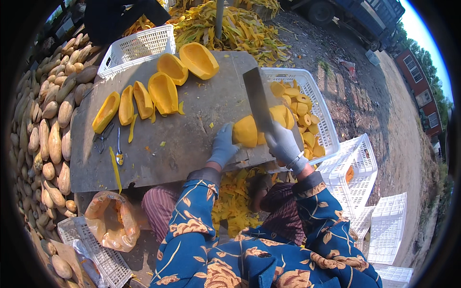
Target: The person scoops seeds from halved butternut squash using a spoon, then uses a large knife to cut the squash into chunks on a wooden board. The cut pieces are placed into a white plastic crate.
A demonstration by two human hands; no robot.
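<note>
My left hand (pixel 224 144), in a pale glove, rests against a peeled pumpkin piece (pixel 245 131) near the front right of a worn board table (pixel 187 144). My right hand (pixel 285 147), gloved too, grips the handle of a broad cleaver (pixel 258 99), its blade tilted up over cut pumpkin pieces. Beside the blade lie more cut pieces (pixel 282 116). Hollowed pumpkin halves (pixel 162 93) stand in a row at the table's back left. A spoon (pixel 119 154) with orange pulp and a metal peeler (pixel 102 139) lie at the left.
A white crate (pixel 322 108) of pumpkin chunks adjoins the table's right edge. Another white crate (pixel 138 45) stands at the back left. Whole pumpkins (pixel 55 140) are heaped left, peelings (pixel 237 28) behind. A plastic bag (pixel 108 235) and stacked crates (pixel 387 226) stand low in front. A person in dark clothes sits behind.
</note>
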